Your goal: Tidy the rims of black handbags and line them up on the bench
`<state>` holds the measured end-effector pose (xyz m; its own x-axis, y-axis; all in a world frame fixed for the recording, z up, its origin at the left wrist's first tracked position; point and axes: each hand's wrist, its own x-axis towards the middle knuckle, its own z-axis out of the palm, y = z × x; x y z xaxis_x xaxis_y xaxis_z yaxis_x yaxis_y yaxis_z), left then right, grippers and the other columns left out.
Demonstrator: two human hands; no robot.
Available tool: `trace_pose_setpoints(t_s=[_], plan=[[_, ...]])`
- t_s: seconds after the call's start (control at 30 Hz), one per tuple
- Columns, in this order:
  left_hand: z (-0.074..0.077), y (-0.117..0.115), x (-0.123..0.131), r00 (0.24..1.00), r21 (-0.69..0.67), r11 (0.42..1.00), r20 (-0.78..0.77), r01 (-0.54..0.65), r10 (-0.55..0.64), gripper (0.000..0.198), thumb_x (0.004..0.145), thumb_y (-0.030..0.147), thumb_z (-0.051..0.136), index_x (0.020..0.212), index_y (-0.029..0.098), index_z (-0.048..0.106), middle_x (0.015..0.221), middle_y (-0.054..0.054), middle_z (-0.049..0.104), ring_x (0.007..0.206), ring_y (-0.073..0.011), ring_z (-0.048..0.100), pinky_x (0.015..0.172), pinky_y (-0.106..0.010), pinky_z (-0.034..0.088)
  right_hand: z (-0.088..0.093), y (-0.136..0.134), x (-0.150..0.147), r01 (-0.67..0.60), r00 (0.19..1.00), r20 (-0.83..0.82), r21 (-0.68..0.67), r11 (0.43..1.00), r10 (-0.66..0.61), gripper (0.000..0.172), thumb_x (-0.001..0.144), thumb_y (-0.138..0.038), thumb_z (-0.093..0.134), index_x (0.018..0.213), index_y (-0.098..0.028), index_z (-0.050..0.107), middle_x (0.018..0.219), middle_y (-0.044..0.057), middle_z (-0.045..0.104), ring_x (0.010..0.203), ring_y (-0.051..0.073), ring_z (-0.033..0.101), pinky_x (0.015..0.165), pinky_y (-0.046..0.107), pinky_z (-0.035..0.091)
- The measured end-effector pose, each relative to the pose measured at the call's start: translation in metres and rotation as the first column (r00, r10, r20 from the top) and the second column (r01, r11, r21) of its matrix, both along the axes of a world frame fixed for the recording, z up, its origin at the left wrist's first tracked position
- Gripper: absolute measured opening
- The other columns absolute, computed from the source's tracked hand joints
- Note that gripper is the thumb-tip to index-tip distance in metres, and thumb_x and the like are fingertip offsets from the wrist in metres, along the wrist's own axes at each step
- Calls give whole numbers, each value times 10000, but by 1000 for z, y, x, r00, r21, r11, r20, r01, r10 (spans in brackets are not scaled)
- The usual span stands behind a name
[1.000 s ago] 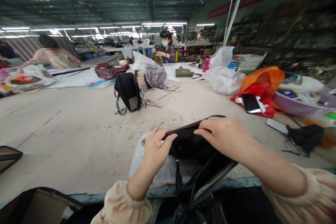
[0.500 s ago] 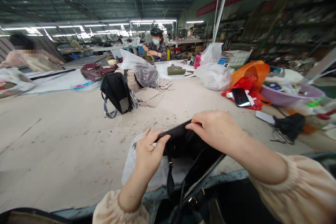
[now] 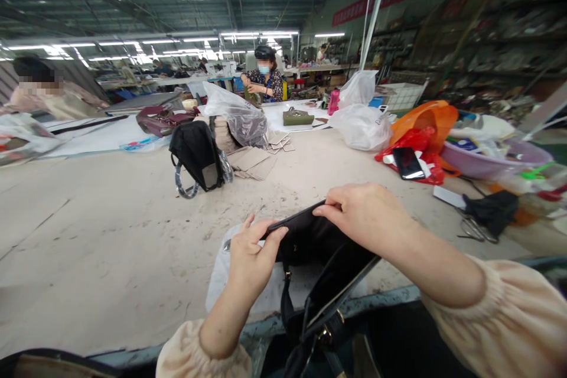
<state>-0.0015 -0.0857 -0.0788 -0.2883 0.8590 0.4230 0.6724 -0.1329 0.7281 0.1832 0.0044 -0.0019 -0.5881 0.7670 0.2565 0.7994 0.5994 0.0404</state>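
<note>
A black handbag [image 3: 310,242] with straps and gold-coloured metal fittings lies at the table's front edge, its mouth spread so that the dark inside shows. My left hand [image 3: 253,251] pinches the bag's far rim between thumb and fingers. Further right along that same rim, my right hand [image 3: 365,212] is closed on the edge, fingers curled over it. The lower part of the bag hangs in front of the table edge, partly in shadow. Beneath it, a white sheet [image 3: 217,283] lies on the table.
A black backpack [image 3: 195,153] stands on the brown-covered table [image 3: 110,248], beside flat card pieces [image 3: 252,162]. To the right are a phone [image 3: 408,163] on a red bag, a purple basin [image 3: 500,156] and scissors [image 3: 481,229]. A masked person [image 3: 266,80] works across the table.
Both hands keep their hold on the rim. The bag's near side and its metal fitting have shifted slightly, and the view has moved a little.
</note>
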Motion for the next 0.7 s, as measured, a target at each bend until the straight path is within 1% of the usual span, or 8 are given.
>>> trace_pose_setpoints(t_s=[0.07,0.13,0.23,0.37,0.43,0.5,0.57,0.7], plan=[[0,0,0,1000,-1,1000,-6,2,-2,169,822,314,565,751,210,677,693,38,683,629,-125,597,1118,-443,310,-2,1,0,17,999,-40,-6,1000,-18,292,839,-490,546,732,-239,649,653,-8,679,582,146,578,519,272,290],[0,0,1,1000,-7,1000,-14,8,-8,164,825,311,563,767,215,683,712,38,690,645,-126,604,1116,-448,310,-3,3,1,34,996,-87,-6,999,-34,251,814,-479,583,870,-243,649,667,-17,679,579,146,576,517,268,301],[0,0,2,1000,-17,1000,-20,10,-11,168,831,311,551,806,220,690,759,24,708,685,-140,624,1116,-462,300,-4,4,2,-7,995,-99,7,1000,8,297,820,-443,586,1048,-260,639,709,-19,692,623,155,600,549,271,336],[3,-3,4,1000,-32,999,-27,4,-4,168,821,318,565,878,231,697,819,8,725,737,-162,647,1124,-495,263,-2,3,1,-63,998,-29,4,998,63,219,854,-413,542,843,-263,701,749,-8,701,660,152,611,568,280,341],[9,-6,4,999,-58,998,-18,33,-34,196,818,331,575,946,247,697,896,1,730,810,-180,657,1100,-485,299,-2,3,0,-56,998,-13,13,998,56,232,858,-413,537,791,-258,696,751,-7,699,659,153,608,562,283,329],[17,-7,4,998,-110,991,11,70,-70,233,830,373,564,982,257,697,941,-2,728,864,-191,653,1003,-413,412,-2,3,-1,-59,998,-5,26,998,60,234,862,-407,533,776,-252,686,746,-6,696,649,153,602,558,284,319],[25,-5,4,997,-162,984,32,70,-66,272,852,424,527,926,240,712,867,-1,724,811,-179,643,825,-314,484,-2,3,-2,-64,998,2,39,997,64,242,863,-405,531,764,-240,677,740,1,690,637,151,593,558,283,313],[35,5,7,1000,-202,979,11,24,-22,370,861,432,490,637,180,642,571,24,573,583,-122,521,571,-234,393,-2,3,-2,-51,999,10,36,998,51,254,863,-412,529,756,-230,669,738,11,687,639,159,592,554,287,309]])
